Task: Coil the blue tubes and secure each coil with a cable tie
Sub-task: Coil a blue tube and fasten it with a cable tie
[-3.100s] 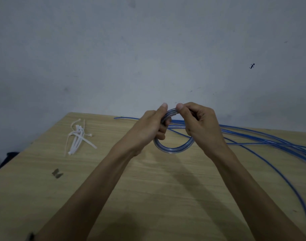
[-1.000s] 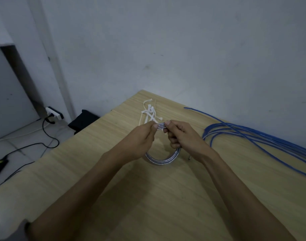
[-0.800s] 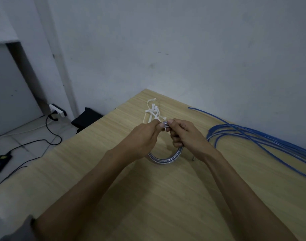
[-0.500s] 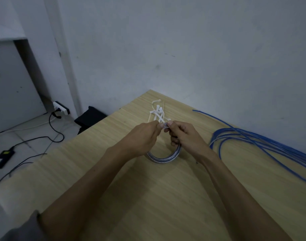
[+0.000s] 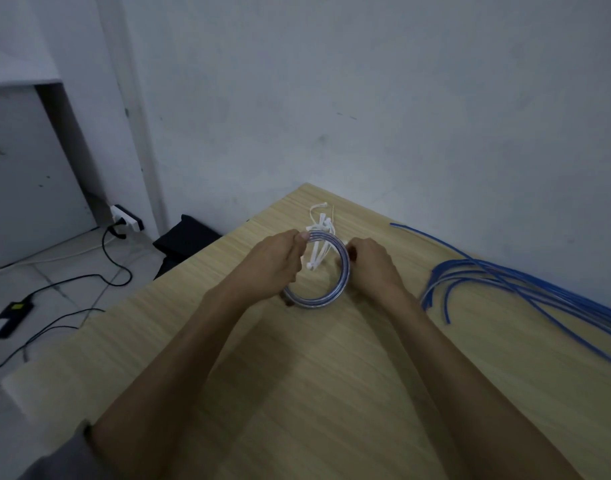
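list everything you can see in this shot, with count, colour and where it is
coiled tube: one, blue and clear, held over the table's far part between both hands
cable ties: a small bunch, white, on the table just beyond the coil
loose tubes: several, blue, on the table's right side along the wall
table: one, light wood, fills the lower right
power strip: one, white, on the floor by the wall at left
cables: a few, black, on the floor at left
dark object: one, black, on the floor beside the table's far corner
left hand: grips the coil's left side
right hand: grips the coil's right side
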Demonstrator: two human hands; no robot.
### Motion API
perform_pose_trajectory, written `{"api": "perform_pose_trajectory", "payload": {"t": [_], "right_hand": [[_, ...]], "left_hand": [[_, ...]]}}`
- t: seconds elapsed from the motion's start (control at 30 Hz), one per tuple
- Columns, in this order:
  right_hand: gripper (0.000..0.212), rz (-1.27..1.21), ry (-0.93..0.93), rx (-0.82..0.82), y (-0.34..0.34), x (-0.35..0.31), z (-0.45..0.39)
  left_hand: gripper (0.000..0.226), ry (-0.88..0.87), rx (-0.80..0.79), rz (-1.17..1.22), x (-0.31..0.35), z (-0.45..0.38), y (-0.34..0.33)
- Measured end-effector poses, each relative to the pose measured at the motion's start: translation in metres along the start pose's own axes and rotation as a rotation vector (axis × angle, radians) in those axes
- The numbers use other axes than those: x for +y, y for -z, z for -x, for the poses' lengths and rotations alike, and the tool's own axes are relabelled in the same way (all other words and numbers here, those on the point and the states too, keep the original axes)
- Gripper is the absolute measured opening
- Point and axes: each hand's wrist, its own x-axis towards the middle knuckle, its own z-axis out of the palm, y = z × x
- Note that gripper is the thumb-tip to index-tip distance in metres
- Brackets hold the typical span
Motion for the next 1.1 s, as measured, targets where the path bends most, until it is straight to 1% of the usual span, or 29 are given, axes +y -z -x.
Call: {"api": "perform_pose_trajectory", "payload": {"t": [0.07,0.13,0.23,0.3,0.4,0.53,0.6,0.73,0.8,0.9,1.0,1.1], "right_hand": [[0.006,-0.043,-0.008,-0.011,0.003,-0.001,0.000],[0.006,-0.170,-0.035,-0.002,0.010,-0.001,0.001],[0.012,-0.277,-0.013,0.081,0.027,0.002,0.009],[0.012,-0.325,0.012,0.125,0.040,0.003,0.018],[0.014,-0.397,0.020,0.140,0.054,0.003,0.028],[0.017,-0.479,-0.027,0.155,0.062,0.004,0.034],[0.020,-0.437,-0.039,0.144,0.061,0.005,0.034],[0.026,-0.266,-0.062,0.161,0.057,0.008,0.031],[0.027,-0.271,-0.055,0.187,0.060,0.006,0.033],[0.025,-0.340,0.004,0.236,0.070,-0.003,0.043],[0.025,-0.404,0.064,0.207,0.079,-0.014,0.057],[0.024,-0.293,0.046,0.176,0.076,-0.018,0.064]], "left_hand": [[0.042,0.028,0.005,0.071,0.000,-0.001,-0.001],[0.041,0.048,0.018,0.153,0.000,-0.001,-0.001],[0.040,0.073,0.062,0.227,-0.001,-0.004,-0.004],[0.040,0.083,0.098,0.269,0.000,-0.007,-0.008],[0.040,0.091,0.115,0.295,0.000,-0.007,-0.013],[0.039,0.126,0.110,0.306,0.000,-0.004,-0.018],[0.039,0.134,0.095,0.291,0.001,-0.002,-0.021],[0.038,0.164,0.098,0.274,0.000,-0.001,-0.024],[0.038,0.172,0.113,0.305,0.000,-0.002,-0.023],[0.039,0.184,0.132,0.314,0.000,-0.004,-0.022],[0.040,0.236,0.187,0.325,-0.001,-0.005,-0.024],[0.037,0.261,0.281,0.416,0.005,-0.006,-0.023]]}}
